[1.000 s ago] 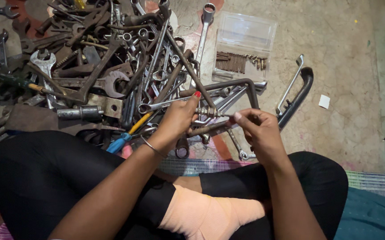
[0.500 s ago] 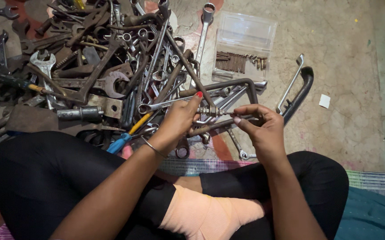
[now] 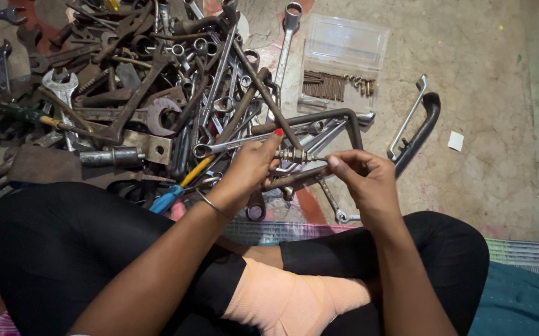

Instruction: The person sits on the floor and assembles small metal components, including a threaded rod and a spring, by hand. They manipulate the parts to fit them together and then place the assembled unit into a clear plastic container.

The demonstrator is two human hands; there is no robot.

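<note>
Bolt (image 3: pixel 295 155) between both hands' fingertips.

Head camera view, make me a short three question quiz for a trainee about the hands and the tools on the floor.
1. True or false: both hands grip the same bolt.
2. What lies in the clear plastic box? A) rusty nails and screws B) batteries C) coins
3. On which side of the picture does the pile of spanners lie?

Key
1. True: the left hand pinches its nut end and the right hand its thin end.
2. A
3. The left, ahead of the person's left knee.
</note>
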